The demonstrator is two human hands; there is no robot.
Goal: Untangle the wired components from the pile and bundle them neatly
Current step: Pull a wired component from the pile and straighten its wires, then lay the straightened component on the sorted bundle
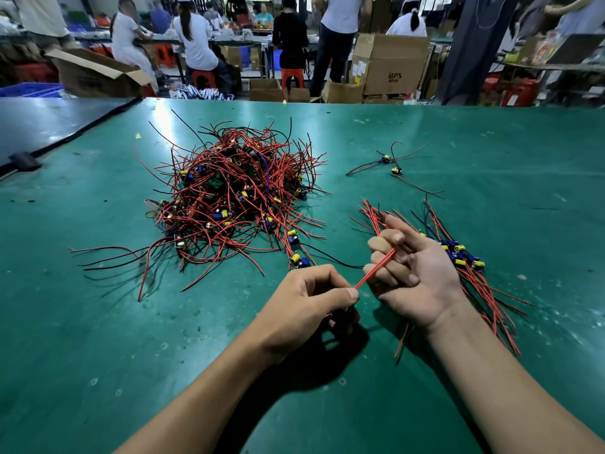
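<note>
Untangling step: red wire [376,269] pinched by left hand [311,301], gripped in curled right hand [417,273]. Pile [235,198] lies at bench [98,322] middle, bundle [465,260] toward right edge. Next, likely: wire drawn straight, laid on bundle.

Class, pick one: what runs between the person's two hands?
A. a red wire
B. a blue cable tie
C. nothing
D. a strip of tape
A: a red wire runs straight from the pinch of the left hand into the curled fingers of the right hand.
</note>
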